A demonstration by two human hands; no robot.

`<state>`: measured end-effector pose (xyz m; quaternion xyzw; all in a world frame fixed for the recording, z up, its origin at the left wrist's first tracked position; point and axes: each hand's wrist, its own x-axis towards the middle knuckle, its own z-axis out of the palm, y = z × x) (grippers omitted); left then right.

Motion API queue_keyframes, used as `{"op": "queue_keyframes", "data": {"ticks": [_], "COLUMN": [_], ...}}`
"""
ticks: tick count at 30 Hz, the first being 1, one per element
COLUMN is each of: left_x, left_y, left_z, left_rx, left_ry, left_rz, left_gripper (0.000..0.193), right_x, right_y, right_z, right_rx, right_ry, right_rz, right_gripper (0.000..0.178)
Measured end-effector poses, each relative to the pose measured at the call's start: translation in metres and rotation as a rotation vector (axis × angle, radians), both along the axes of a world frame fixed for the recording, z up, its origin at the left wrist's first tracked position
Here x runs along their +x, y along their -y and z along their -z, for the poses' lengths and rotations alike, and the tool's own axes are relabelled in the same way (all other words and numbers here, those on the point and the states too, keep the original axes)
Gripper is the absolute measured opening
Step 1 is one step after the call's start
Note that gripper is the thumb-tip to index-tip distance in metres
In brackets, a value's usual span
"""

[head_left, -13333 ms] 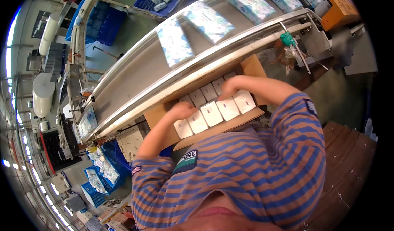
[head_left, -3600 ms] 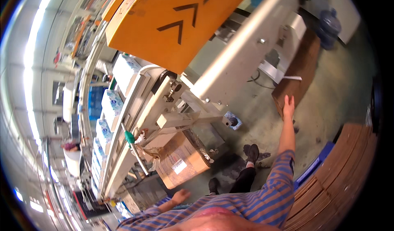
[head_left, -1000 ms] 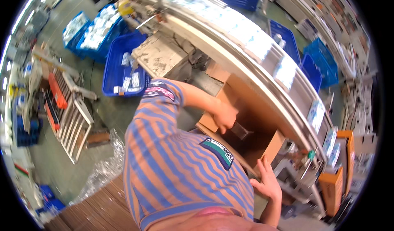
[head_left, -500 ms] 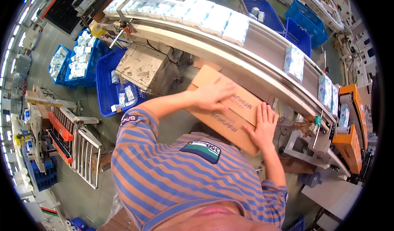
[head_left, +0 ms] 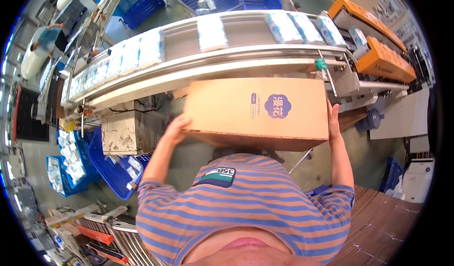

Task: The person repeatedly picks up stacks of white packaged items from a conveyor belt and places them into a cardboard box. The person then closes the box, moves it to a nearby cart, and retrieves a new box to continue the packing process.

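A large brown cardboard box [head_left: 222, 105] is held up in front of my chest, with a long side bearing a round purple emblem turned upward. My left hand [head_left: 177, 128] grips its left end near the lower corner. At the opposite end my right hand [head_left: 334, 119] presses flat against the side, thumb upward, so the box is clamped between both palms. Some of the fingers are hidden behind the box. Just beyond the box runs a conveyor [head_left: 246, 32] carrying white-and-blue plastic-wrapped packs [head_left: 211, 33], some bunched at the left and several toward the right.
Orange machine guards [head_left: 385, 60] flank the conveyor's right end. On the floor at left are a dirty boxy unit [head_left: 120, 133] and a blue crate [head_left: 101, 164] with loose packs. Brown tied bundles [head_left: 378, 228] lie behind my right side. A person [head_left: 47, 41] is far left.
My hands have gone from resting on the box's flapped face to gripping its two ends. The box has been turned, showing its long emblem side. My view has swung to the right.
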<state>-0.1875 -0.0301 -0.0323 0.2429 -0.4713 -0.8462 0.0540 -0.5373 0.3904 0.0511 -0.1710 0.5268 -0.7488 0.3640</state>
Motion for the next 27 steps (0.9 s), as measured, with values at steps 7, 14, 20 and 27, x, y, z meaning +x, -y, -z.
{"op": "queue_keyframes", "data": {"ticks": [7, 14, 20, 27], "left_x": [-0.119, -0.192, -0.051, -0.092], "left_y": [-0.124, -0.140, 0.045, 0.013], "left_z": [-0.243, -0.134, -0.095, -0.038], "left_rx": [-0.653, -0.828, -1.868, -1.333], "left_ry": [-0.090, -0.055, 0.582, 0.304], "left_rz": [0.688, 0.570, 0.777, 0.193], "left_gripper": [0.036, 0.043, 0.087, 0.087], "right_x": [-0.011, -0.001, -0.050, -0.074], "right_y": [0.061, 0.136, 0.100, 0.073], "right_z": [0.119, 0.023, 0.060, 0.050], "right_rx": [0.446, 0.531, 0.518, 0.644], "right_ry": [0.192, -0.542, -0.344, 0.011], "right_rz": [-0.090, 0.040, -0.071, -0.221], "right_gripper": [0.038, 0.075, 0.037, 0.038]}}
